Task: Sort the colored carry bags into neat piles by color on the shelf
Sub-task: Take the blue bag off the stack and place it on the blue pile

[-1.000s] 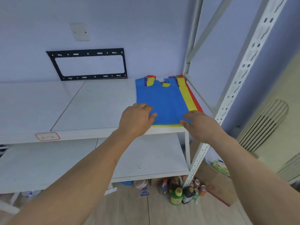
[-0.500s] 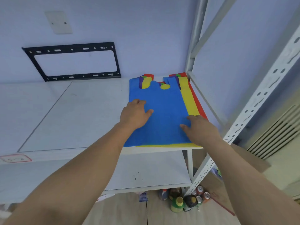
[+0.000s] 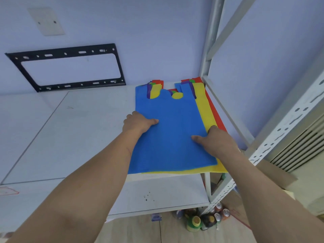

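On shelf point(image 3: 84, 137): blue bag point(image 3: 171, 134) tops mixed stack, both hands gripping edges.

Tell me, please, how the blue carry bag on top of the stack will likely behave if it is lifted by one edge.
The blue carry bag looks thin and flat like cloth, so it would probably droop. It seems light. Its handles may drag on the yellow bag beneath.
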